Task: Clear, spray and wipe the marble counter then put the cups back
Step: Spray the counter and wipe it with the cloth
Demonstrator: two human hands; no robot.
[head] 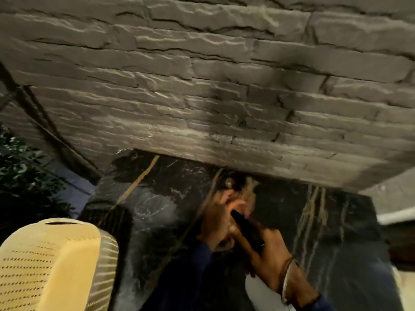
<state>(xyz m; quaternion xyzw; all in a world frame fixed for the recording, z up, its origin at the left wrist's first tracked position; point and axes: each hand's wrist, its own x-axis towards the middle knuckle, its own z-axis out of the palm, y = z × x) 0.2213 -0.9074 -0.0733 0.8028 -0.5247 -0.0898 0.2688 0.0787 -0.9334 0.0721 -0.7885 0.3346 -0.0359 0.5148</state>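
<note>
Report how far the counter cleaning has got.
Done: no cups show on the black marble counter, so it looks cleared. In hand: the right hand holds a dark object, perhaps the sprayer, beside the left hand. Left: wiping, returning cups; no cloth visible.

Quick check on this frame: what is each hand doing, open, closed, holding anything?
Left hand: fingers curled near the black object's tip; grip cannot be told.
Right hand: closed around a black object.

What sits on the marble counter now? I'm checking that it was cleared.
On the black marble counter only both hands show: left hand and right hand, which grips a dark object. The hands cover whatever lies beneath them.
</note>
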